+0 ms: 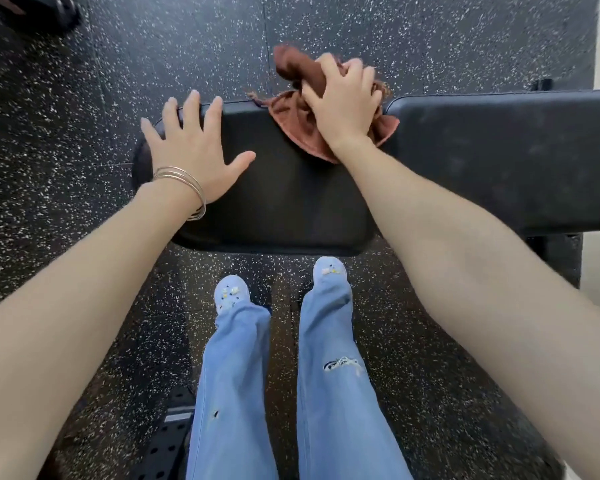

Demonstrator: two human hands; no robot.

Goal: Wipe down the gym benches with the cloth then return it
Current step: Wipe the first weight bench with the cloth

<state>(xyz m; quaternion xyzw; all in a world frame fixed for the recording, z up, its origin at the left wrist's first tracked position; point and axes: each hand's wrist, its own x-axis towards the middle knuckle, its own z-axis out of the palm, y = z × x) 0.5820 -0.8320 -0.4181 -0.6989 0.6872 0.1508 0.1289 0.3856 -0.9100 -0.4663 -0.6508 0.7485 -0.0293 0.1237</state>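
Looking down from the head cam, the black bench ran left to right across the view, with the seat pad (pixel 284 202) right in front of the person and the longer back pad (pixel 499 161) off to the right. The left hand (pixel 194 150) lay flat on the left end of the seat, fingers spread wide, thin bangles (pixel 184 187) on the wrist. The right hand (pixel 343 105) had its fingers curled around the reddish-brown cloth (pixel 288 119), bunching it up at the far edge of the seat, just beside the gap between the pads. The cloth's long axis ran diagonally, near-right to far-left. Its far end stuck out past the edge over the speckled floor (pixel 153 46). Blue jeans (pixel 229 375) and pale shoes (pixel 231 292) showed below.
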